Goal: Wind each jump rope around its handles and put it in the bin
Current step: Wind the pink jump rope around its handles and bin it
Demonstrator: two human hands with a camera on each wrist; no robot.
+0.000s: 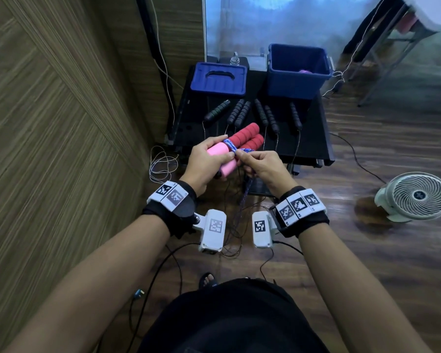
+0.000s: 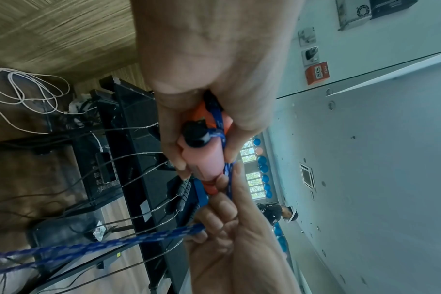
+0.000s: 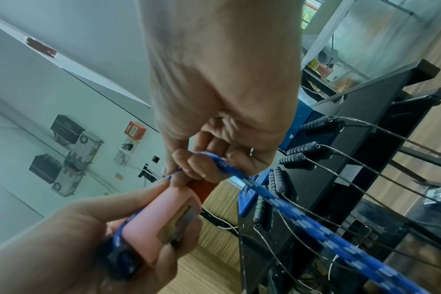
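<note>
Two red-and-pink handles (image 1: pixel 236 146) lie side by side in the left hand (image 1: pixel 206 161), whose fingers curl round their pink ends so the pair stays together as a core for winding. The right hand (image 1: pixel 259 165) pinches the blue rope (image 3: pixel 285 202) just beside the first turns, probably keeping it taut; the loose length hangs toward the floor. Several black-handled ropes (image 1: pixel 261 114) wait on the counter (image 1: pixel 313 138), thin cords over its edge. The open bin (image 1: pixel 297 72) stands behind them
</note>
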